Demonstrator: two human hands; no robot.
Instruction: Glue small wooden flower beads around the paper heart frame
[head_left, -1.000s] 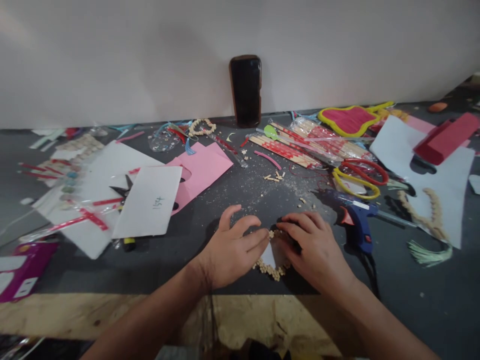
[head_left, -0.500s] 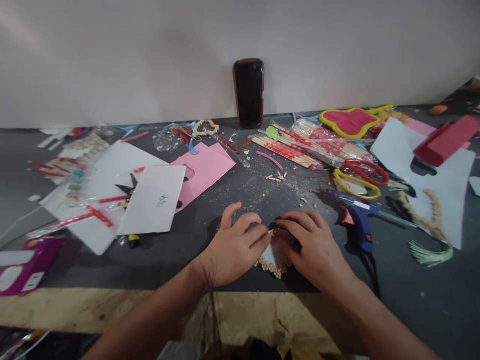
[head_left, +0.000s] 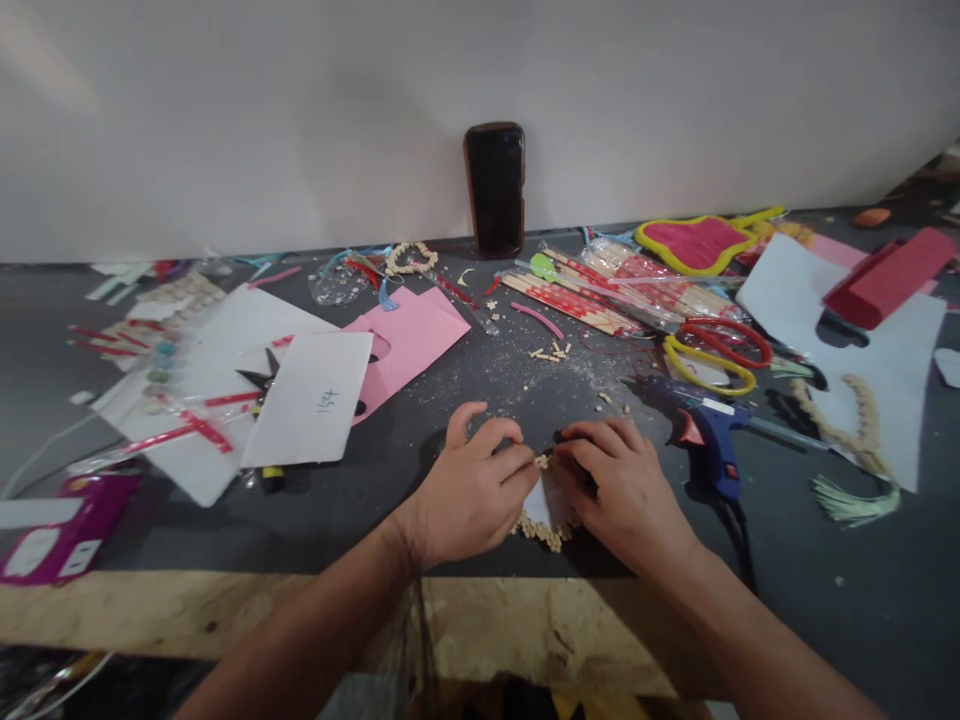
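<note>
Near the front edge of the dark table lies a small white piece rimmed with little wooden bits (head_left: pixel 541 532), partly hidden under my fingers. My left hand (head_left: pixel 476 490) has its index finger raised and curled, while the other fingertips press together at the piece's left rim. From the other side, my right hand (head_left: pixel 622 485) closes its bent fingers on the right rim. A small dark thing (head_left: pixel 558 437) shows by the right fingertips; I cannot make out what it is. A blue glue gun (head_left: pixel 718 445) lies just right of my right hand.
Scissors with red and yellow handles (head_left: pixel 712 362) and red-wrapped sticks (head_left: pixel 574 300) lie at the right back. A phone (head_left: pixel 495 190) leans against the wall. Pink paper (head_left: pixel 427 330), a white card marked 154 (head_left: pixel 309 400) and pliers (head_left: pixel 256 378) are on the left. Wooden crumbs (head_left: pixel 550 352) are scattered mid-table.
The view has shifted slightly. Both hands keep nearly the same hold on the bead-like rim, with only small finger shifts.
</note>
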